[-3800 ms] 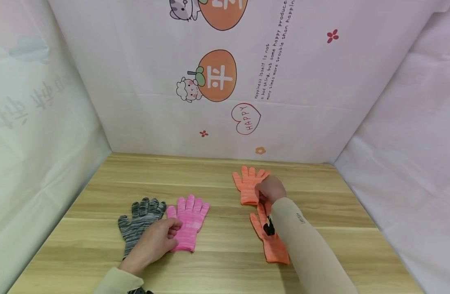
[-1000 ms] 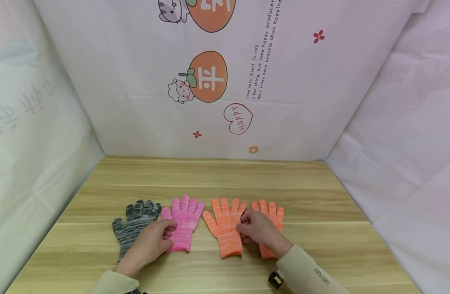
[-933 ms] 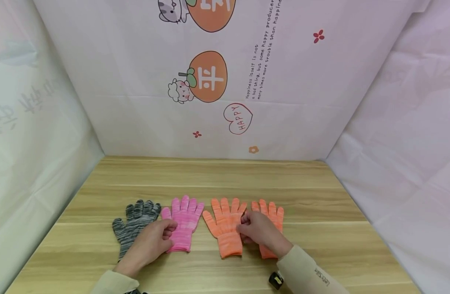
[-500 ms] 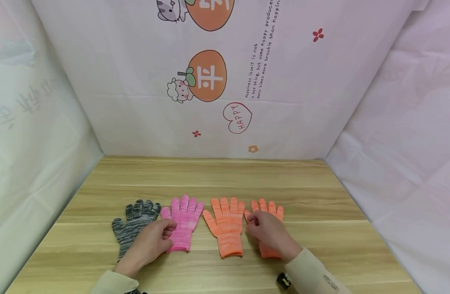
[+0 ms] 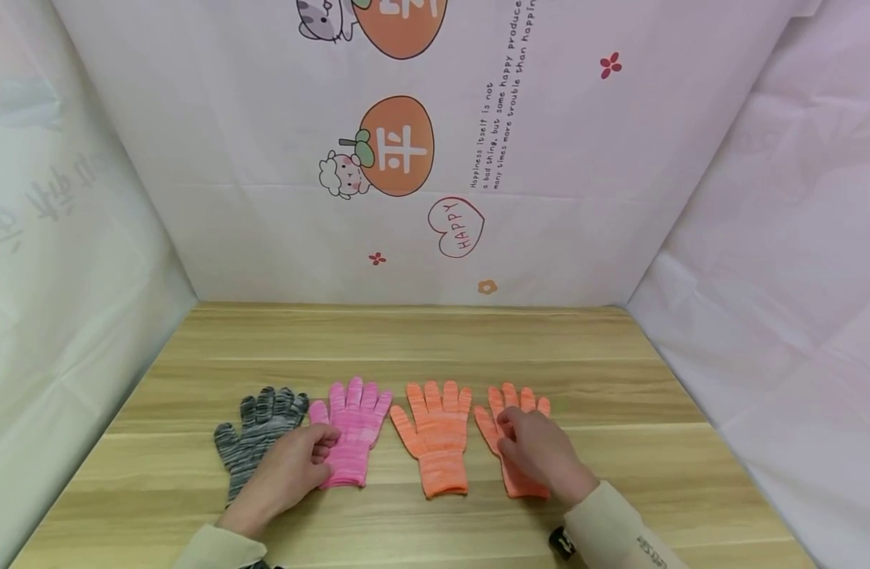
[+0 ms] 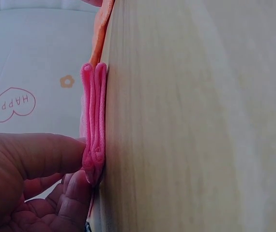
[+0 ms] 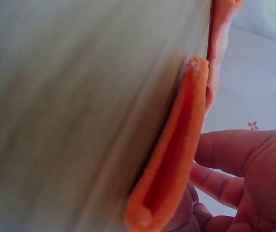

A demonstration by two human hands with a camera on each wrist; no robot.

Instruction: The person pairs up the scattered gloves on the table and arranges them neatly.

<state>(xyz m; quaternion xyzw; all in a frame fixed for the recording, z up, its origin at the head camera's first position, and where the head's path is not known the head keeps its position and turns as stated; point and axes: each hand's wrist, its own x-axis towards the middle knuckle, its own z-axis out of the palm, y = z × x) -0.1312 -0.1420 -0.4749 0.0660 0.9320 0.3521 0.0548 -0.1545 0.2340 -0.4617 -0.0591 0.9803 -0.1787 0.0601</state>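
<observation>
A pink knit glove (image 5: 351, 442) lies flat left of the middle, fingers pointing away. My left hand (image 5: 288, 466) rests at its left edge with loosely bent fingers, partly covering a grey-black striped glove (image 5: 253, 442). In the left wrist view, the thumb lies against the pink glove's side near its cuff (image 6: 94, 121). An orange glove (image 5: 440, 438) lies flat right of the pink one, untouched. Over a second orange glove (image 5: 514, 466) is my right hand (image 5: 537, 446), fingers loosely bent, hiding part of its palm. The right wrist view shows that glove's gaping cuff (image 7: 169, 159) beside the thumb.
The gloves lie in a row on a wood-grain table (image 5: 406, 340). A white printed cloth wall (image 5: 534, 237) rises behind it, with plain white sheets at both sides. Black wrist straps show at both sleeves.
The right hand has brought one orange glove nearer, beside the pink one, let go of it, and moved right over the other orange glove. The left hand has stayed put.
</observation>
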